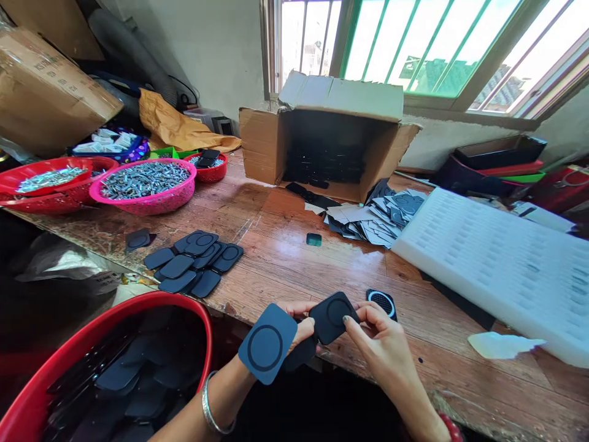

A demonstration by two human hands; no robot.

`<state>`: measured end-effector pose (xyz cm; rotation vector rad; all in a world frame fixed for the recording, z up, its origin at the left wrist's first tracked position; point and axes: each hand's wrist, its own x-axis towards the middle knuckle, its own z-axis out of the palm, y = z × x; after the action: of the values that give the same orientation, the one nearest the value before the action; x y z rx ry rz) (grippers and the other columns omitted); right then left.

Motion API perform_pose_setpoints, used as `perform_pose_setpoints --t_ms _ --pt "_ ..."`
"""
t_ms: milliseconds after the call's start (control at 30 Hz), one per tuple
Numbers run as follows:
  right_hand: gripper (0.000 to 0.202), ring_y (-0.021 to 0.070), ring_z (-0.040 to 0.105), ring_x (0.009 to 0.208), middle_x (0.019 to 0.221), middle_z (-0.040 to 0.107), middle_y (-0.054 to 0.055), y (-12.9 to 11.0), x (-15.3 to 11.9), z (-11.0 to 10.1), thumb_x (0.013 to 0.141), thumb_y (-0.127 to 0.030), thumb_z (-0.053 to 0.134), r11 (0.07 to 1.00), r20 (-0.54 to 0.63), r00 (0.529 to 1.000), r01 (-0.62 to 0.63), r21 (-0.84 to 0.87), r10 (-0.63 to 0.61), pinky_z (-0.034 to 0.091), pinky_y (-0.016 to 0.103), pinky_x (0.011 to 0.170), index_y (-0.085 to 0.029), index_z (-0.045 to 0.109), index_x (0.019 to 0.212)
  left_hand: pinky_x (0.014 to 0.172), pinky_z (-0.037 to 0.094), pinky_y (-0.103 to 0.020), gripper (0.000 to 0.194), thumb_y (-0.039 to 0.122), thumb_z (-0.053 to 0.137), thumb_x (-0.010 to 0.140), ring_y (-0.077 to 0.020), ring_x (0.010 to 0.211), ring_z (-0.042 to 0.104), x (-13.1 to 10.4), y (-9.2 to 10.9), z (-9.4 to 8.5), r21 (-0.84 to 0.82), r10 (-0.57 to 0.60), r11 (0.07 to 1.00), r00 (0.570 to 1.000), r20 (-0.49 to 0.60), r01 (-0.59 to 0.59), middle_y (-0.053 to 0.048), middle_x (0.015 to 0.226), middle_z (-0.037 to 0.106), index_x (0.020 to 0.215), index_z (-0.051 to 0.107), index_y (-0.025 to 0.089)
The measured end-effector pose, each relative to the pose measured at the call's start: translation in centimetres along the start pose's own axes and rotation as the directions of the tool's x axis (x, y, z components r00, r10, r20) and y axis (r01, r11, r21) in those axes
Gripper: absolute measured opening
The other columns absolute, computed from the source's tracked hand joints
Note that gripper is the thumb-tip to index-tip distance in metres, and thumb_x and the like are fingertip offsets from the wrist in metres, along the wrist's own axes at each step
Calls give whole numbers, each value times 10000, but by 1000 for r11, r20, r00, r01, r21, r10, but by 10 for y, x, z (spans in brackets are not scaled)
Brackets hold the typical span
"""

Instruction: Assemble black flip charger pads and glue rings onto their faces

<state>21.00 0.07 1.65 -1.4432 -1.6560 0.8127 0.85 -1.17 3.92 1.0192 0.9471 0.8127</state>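
Between my two hands is a black square plate with rounded corners and a ring mark [334,318]. My right hand [380,334] pinches its right side, the thumb lying on its face. My left hand [301,331] is closed at its left edge with the thumb. A second ring-marked plate [267,344] covers part of my left hand and wrist; how it is held is hidden. Below my left thumb shows a darker plate [301,355], partly covered. Just beyond my right hand, a black piece with a white ring [381,301] lies on the table.
A pile of black plates [196,261] lies left on the wooden table [276,270]. A red tub [208,344] full of dark plates stands front left. Behind are a pink basket of metal parts [142,184], an open carton [262,147], loose sheets [368,218] and white foam [497,264].
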Motion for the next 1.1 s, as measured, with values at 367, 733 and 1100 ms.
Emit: perform_pose_setpoints --t_ms 367,733,1100 --pt "304 148 549 551 712 566 36 -16 1 -9 906 -388 498 902 87 983 185 -391 -164 389 251 491 -214 503 657 612 478 -252 436 429 637 788 -166 660 598 -6 13 5 110 -2 994 1000 -13 3 -34 721 674 1126 748 178" --pt "354 112 460 456 636 619 -9 -30 13 -11 794 -539 645 986 208 973 -123 109 98 366 239 420 -201 668 896 636 540 -251 449 453 754 759 -151 664 664 -10 -6 4 -144 -82 986 996 23 85 -45 904 731 1146 730 227" --pt "595 89 380 299 444 519 -8 -11 11 8 670 -770 657 759 189 866 -497 421 462 262 204 296 -179 609 716 787 531 -301 326 410 594 851 -235 886 685 -19 11 -41 355 158 934 941 -298 -44 -57 933 766 986 779 178"
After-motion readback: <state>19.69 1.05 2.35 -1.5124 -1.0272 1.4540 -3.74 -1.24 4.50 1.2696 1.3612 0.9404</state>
